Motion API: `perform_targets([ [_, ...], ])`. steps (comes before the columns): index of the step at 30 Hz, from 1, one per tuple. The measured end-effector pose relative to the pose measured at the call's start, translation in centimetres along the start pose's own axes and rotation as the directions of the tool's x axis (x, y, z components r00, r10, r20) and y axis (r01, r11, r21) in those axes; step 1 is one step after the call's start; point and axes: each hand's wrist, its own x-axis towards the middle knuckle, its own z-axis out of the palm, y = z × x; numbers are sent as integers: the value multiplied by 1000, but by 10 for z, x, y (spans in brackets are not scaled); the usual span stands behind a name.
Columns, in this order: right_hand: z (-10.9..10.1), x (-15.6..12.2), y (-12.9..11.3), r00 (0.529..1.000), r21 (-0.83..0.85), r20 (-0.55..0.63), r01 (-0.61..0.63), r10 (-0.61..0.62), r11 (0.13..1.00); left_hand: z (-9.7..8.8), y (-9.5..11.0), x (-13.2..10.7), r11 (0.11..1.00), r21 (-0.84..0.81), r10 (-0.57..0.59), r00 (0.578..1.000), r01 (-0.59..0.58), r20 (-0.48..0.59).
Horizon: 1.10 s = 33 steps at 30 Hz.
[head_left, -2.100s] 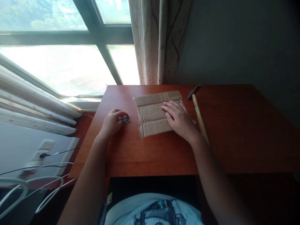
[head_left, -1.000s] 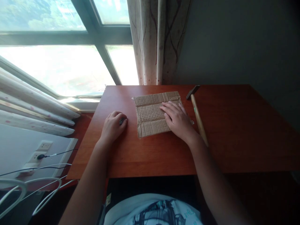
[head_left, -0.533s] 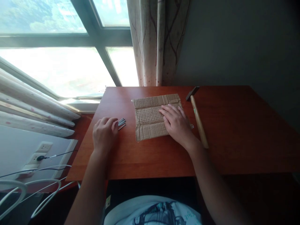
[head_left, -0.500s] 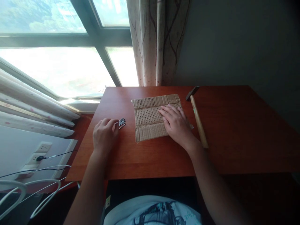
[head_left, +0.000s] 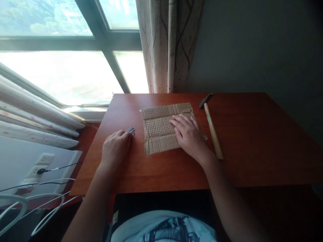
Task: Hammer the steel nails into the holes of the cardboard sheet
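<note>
A piece of brown cardboard (head_left: 157, 127) full of small holes lies on the red-brown wooden table (head_left: 156, 164). My right hand (head_left: 188, 134) rests flat on the cardboard's right part, fingers stretched out. My left hand (head_left: 115, 148) lies on the table to the cardboard's left, fingers curled over a small bundle of metal nails (head_left: 131, 130); only the nail tips stick out past the fingertips. A hammer (head_left: 211, 126) with a wooden handle and a dark head lies just right of my right hand.
A window and patterned curtain (head_left: 166, 47) stand behind the table, with a grey wall to the right. Left of the table are a folded curtain, a wall socket (head_left: 41, 163) with a plugged cable, and white hoops low down.
My left hand pulled back from the nails about half a second ago, and now covers them again with curled fingers. My right hand and the cardboard have stayed where they were.
</note>
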Motion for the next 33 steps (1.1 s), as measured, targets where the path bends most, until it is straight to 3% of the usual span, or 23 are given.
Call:
perform_targets([
  [13, 1, 0, -1, 1000, -3, -14, 0, 0, 1000, -11, -3, -2, 1000, -10, -16, 982, 18, 190],
  [18, 0, -3, -3, 1000, -7, -14, -3, 3, 1000, -10, 1, -7, 972, -213, -65, 986, 97, 151],
  [21, -3, -7, -7, 1000, -17, -14, -8, 8, 1000, -13, 3, -7, 848, -520, -109, 994, 105, 24],
  [24, -5, -12, -12, 1000, -28, -17, -14, 14, 999, -24, 12, -3, 574, -815, -228, 972, 83, -62],
  [26, -6, -15, -15, 1000, -36, -18, -21, 20, 999, -35, 23, 4, 424, -902, -300, 952, 80, -56],
  [30, -6, -23, -21, 999, -48, -13, -39, 38, 998, -59, 55, 25, 349, -937, -222, 969, -22, -106],
  [33, -7, -29, -25, 999, -57, -14, -51, 50, 997, -71, 82, 45, 382, -916, -112, 978, -120, -174],
])
